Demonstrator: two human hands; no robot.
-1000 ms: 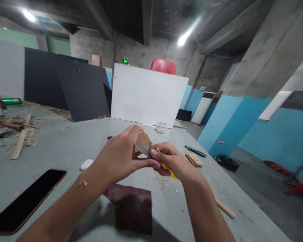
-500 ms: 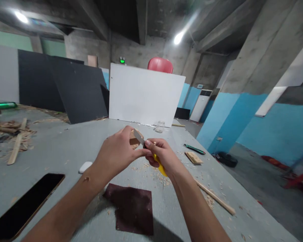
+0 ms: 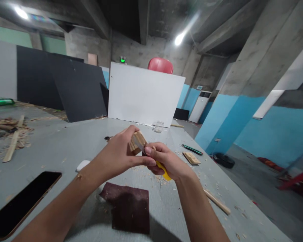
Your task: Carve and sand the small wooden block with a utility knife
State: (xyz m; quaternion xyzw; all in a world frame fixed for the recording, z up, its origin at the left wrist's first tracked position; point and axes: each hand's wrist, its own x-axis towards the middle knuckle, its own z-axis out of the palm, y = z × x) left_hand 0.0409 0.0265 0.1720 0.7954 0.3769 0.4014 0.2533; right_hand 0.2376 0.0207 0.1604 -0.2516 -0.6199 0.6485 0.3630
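Your right hand (image 3: pixel 166 161) is clamping a yellow knife (image 3: pixel 164 169), blade angling up-left into the wood block (image 3: pixel 136 142) just beyond; your left hand (image 3: pixel 121 154) is gripping that block, above the sandpaper sheet (image 3: pixel 127 208).

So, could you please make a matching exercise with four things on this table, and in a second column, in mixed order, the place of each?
Things:
1. wooden block
2. utility knife
3. phone
4. sandpaper sheet

Places:
A. flat on the table, far left
B. in the right hand
C. on the table below both hands
D. in the left hand

Pairs: 1-D, 2-B, 3-A, 4-C
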